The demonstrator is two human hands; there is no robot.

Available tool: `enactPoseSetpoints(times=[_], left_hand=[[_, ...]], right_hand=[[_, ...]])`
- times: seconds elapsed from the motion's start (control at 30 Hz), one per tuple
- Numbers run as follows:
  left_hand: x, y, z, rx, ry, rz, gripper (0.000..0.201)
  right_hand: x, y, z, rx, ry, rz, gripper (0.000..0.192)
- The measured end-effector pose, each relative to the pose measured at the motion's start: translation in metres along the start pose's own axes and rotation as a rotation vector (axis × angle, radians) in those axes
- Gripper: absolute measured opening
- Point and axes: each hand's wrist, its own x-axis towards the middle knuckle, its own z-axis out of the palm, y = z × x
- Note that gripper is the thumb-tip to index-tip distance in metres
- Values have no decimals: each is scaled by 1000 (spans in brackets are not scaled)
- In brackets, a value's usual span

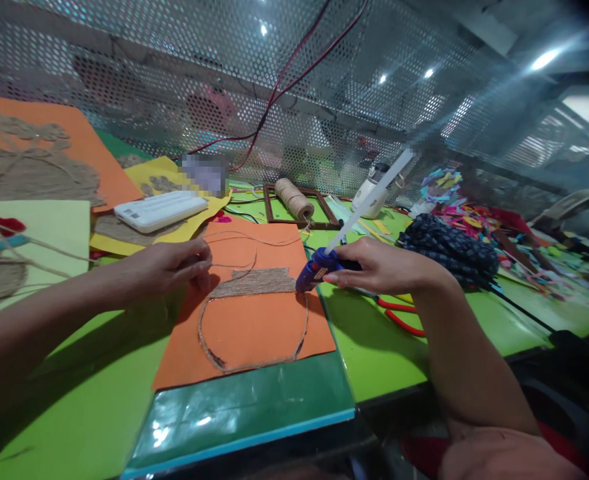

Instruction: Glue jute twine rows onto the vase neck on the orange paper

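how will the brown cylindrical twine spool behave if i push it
The brown cylindrical twine spool would probably roll, being round and lying on its side. The dark brown rectangular frame might check it, with bars close by. The spool may unwind slightly, as a thin strand trails from its near end.

"What's in your right hand?"
"Right of centre, my right hand grips a blue glue gun, its tip at the twine band on the orange sheet."
"And your left?"
"Left of centre, my left hand pinches a strand of twine."
"Further back?"
"Upper middle, a twine spool overlaps a brown frame."
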Motion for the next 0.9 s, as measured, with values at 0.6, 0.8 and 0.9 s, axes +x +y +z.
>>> enactPoseSetpoints(times=[0.6, 0.8, 0.9], left_hand=[[2, -3, 0, 42, 12, 5, 23], [2, -7, 2, 27, 14, -5, 22], [2, -7, 2, 30, 27, -2, 24]], right_hand=[[-3, 8, -5, -15, 30, 24, 38], [-1, 1, -3, -66, 28, 59, 35], [-1, -1, -3, -69, 18, 47, 33]])
